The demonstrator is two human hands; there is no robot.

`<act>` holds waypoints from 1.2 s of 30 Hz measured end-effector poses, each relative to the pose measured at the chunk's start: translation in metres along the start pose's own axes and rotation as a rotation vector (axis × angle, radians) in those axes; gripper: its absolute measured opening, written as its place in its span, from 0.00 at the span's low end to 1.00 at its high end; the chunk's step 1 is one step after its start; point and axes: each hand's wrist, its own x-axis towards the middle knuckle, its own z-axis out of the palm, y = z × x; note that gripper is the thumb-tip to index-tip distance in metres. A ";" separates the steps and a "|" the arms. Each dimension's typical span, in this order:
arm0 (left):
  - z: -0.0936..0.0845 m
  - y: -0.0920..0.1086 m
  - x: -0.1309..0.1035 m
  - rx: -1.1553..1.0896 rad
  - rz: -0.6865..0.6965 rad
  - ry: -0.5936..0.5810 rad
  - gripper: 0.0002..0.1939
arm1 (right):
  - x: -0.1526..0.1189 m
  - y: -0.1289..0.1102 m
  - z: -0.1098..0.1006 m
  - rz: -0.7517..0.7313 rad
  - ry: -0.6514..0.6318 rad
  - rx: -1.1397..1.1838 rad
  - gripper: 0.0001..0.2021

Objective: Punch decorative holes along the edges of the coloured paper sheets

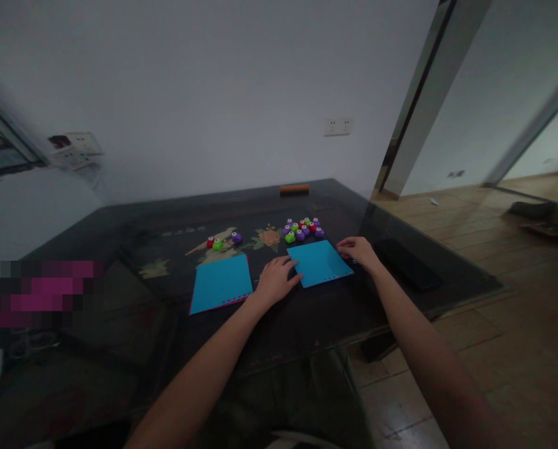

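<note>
Two blue square sheets lie on the dark table: the left sheet has a red edge, and the right sheet sits between my hands. My left hand rests with fingers apart, its fingertips on the left edge of the right sheet. At that sheet's right edge is my right hand, its fingers bent together; whether they pinch anything is too small to tell. Behind the right sheet is a cluster of small purple, green and red pieces. A red piece, a green piece and a purple piece lie behind the left sheet.
A brown cylindrical object lies near the table's back edge. To the right of my right forearm is a flat black object. The dark table has a printed flower pattern and stands against the wall. Something pixelated pink shows at the far left.
</note>
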 end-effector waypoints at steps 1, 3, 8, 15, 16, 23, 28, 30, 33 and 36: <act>-0.004 0.000 0.001 -0.011 0.000 0.005 0.23 | 0.000 0.000 0.000 -0.001 0.004 -0.006 0.05; -0.014 -0.002 0.004 -0.044 0.006 0.013 0.21 | 0.000 0.000 0.000 -0.018 0.012 -0.027 0.05; -0.049 -0.029 -0.006 -0.138 0.031 0.121 0.16 | -0.002 -0.002 -0.001 -0.048 0.046 -0.048 0.05; -0.078 -0.142 -0.056 -0.082 -0.217 0.308 0.14 | -0.005 -0.016 0.001 -0.121 0.106 -0.039 0.07; -0.079 -0.156 -0.061 -0.074 -0.257 0.328 0.15 | -0.007 -0.022 0.003 -0.150 0.106 -0.052 0.07; -0.084 -0.190 -0.077 -0.059 -0.345 0.320 0.15 | -0.013 -0.087 0.048 -0.430 -0.074 -0.111 0.06; -0.089 -0.185 -0.078 -0.033 -0.324 0.146 0.16 | -0.014 -0.131 0.116 -0.602 -0.327 -0.184 0.04; -0.089 -0.185 -0.078 -0.024 -0.313 0.101 0.17 | -0.014 -0.139 0.144 -0.640 -0.394 -0.223 0.05; -0.086 -0.188 -0.078 -0.012 -0.301 0.069 0.19 | -0.012 -0.142 0.181 -0.653 -0.432 -0.316 0.07; -0.083 -0.191 -0.079 -0.025 -0.300 0.076 0.20 | -0.011 -0.141 0.205 -0.667 -0.437 -0.394 0.10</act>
